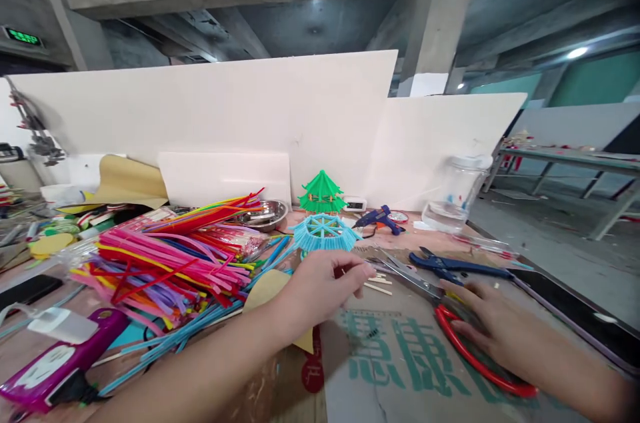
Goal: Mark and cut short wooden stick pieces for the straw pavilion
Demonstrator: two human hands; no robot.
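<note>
Currently, my right hand (pixel 490 323) is wrapped around the red looped handles of large metal scissors (pixel 451 338), whose silver blades point away from me over a grey sheet printed with green characters (pixel 365 403). My left hand (pixel 327 284), thumb and fingertips drawn close, hovers near short, pale wooden sticks (pixel 377 289); whether it pinches anything, I cannot tell. Just beyond it sits a light-blue, spoked, fringed ring (pixel 340 240).
</note>
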